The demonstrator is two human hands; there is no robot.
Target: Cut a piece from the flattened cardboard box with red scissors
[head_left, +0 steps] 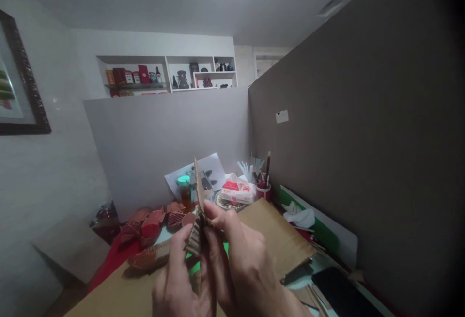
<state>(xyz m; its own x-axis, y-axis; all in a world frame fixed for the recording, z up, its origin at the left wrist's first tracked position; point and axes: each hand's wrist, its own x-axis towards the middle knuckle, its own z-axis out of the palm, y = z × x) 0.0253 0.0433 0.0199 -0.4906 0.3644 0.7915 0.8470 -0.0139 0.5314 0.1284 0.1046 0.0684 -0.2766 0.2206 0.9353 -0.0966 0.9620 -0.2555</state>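
Observation:
My left hand [179, 278] and my right hand [238, 259] are raised together in front of me, both pinching a thin piece of corrugated cardboard [198, 200] held upright and seen edge-on. Its narrow top points up above my fingers. The fingertips of my right hand press its right face, and my left thumb presses the left face. A large flat cardboard sheet [276, 239] lies on the desk just beneath and behind my hands.
Red and brown paper pieces [152, 222] lie at the left. A green-lidded jar [185, 192], a tissue pack [238, 192] and a red pen cup [263, 188] stand behind. A dark phone [339, 295] lies at the right. Grey partition walls [363, 137] enclose the desk.

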